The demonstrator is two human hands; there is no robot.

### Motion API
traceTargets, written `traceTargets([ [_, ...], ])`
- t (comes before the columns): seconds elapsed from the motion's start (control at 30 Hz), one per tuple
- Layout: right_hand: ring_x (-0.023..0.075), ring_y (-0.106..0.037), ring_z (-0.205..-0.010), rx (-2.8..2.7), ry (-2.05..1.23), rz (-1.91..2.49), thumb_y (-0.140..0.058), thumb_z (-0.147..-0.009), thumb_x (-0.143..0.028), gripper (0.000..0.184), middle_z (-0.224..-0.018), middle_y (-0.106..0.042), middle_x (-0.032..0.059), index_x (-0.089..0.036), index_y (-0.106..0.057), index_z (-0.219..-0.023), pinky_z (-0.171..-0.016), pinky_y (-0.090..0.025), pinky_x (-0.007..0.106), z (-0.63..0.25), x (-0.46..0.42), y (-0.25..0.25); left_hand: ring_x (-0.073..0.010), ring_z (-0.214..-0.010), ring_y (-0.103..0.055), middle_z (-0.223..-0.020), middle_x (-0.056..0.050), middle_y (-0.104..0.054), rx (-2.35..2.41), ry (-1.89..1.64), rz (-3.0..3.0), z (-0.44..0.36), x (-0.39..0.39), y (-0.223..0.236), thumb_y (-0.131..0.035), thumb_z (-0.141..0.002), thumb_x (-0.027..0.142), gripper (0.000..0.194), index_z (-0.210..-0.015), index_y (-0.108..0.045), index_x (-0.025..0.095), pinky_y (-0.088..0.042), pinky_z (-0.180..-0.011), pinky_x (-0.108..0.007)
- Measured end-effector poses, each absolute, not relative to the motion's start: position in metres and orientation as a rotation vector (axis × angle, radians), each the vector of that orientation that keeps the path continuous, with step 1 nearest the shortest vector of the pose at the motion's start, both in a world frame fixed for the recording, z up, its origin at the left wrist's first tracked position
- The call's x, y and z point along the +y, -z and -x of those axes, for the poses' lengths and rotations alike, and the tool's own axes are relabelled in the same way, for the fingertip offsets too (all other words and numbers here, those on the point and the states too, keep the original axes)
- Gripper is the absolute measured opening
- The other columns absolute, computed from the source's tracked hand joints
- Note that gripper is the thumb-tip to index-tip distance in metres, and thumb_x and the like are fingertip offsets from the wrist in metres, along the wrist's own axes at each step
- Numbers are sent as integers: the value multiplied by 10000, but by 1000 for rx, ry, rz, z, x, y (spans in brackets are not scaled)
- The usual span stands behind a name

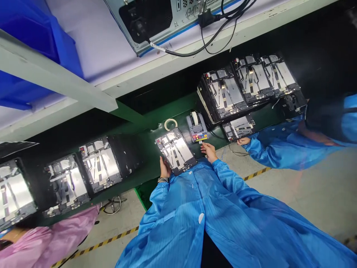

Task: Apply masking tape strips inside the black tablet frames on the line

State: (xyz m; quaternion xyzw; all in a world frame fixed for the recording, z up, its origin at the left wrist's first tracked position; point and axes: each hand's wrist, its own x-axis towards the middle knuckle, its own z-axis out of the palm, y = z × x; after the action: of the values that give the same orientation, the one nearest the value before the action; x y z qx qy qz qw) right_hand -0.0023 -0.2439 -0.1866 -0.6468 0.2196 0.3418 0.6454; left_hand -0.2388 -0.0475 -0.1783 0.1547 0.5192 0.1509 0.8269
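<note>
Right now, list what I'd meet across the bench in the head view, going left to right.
Leftmost silvery panel, second silvery panel, third silvery panel, panel by the left hand, tape dispenser, then three panel-topped stacks.

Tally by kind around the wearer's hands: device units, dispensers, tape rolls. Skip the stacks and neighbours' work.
Open device unit, edge held by left hand: 1
Tape dispenser, at right hand's fingertips: 1
Tape rolls, one loose roll, one mounted roll: 2
Total: 4
</note>
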Motion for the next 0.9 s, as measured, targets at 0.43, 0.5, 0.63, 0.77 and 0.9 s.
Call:
traceTargets([
  [0.43, 159, -726, -668, 768, -639, 1319, -813, -756, -229, 259, -682, -706, -25, -237, -572, -850, -610, -634, 272, 10, -222, 184, -260, -1323, -665, -1275, -105, -762, 1260, -408, -630, 228, -26, 174, -494, -1018, 651, 552, -1239, -706, 192, -522, -1129, -382],
  [0.5, 158, -725, -652, 795, -641, 1292, -821, -745, -173, 316, -648, -684, -37, -244, -522, -821, -636, -653, 286, 7, -212, 185, -260, -1348, -644, -1274, -105, -750, 1324, -452, -718, 227, -16, 170, -466, -1027, 651, 531, -1189, -702, 204, -519, -1120, -379],
  [0.63, 127, -650, -546, 850, -610, 1311, -789, -732, -104, 363, -575, -608, -75, -255, -466, -801, -561, -622, 245, 2, -197, 186, -280, -1405, -584, -1365, -135, -692, 1363, -499, -846, 218, 1, 157, -448, -1034, 647, 543, -1212, -678, 189, -510, -1106, -393],
  [0.77, 125, -606, -522, 846, -583, 1369, -776, -729, -157, 321, -579, -576, -95, -249, -518, -896, -507, -580, 234, 9, -206, 176, -279, -1366, -591, -1414, -152, -645, 1434, -613, -1062, 213, 12, 129, -546, -1026, 507, 412, -1225, -667, 167, -483, -1134, -425],
  [0.9, 131, -640, -653, 608, -480, 1495, -742, -758, -255, 423, -765, -654, -70, -252, -542, -1131, -577, -576, 235, 30, -238, 144, -295, -1394, -559, -1413, -142, -624, 1403, -795, -1641, 205, 12, 81, -642, -996, 430, 341, -1260, -667, 216, -396, -1236, -463],
])
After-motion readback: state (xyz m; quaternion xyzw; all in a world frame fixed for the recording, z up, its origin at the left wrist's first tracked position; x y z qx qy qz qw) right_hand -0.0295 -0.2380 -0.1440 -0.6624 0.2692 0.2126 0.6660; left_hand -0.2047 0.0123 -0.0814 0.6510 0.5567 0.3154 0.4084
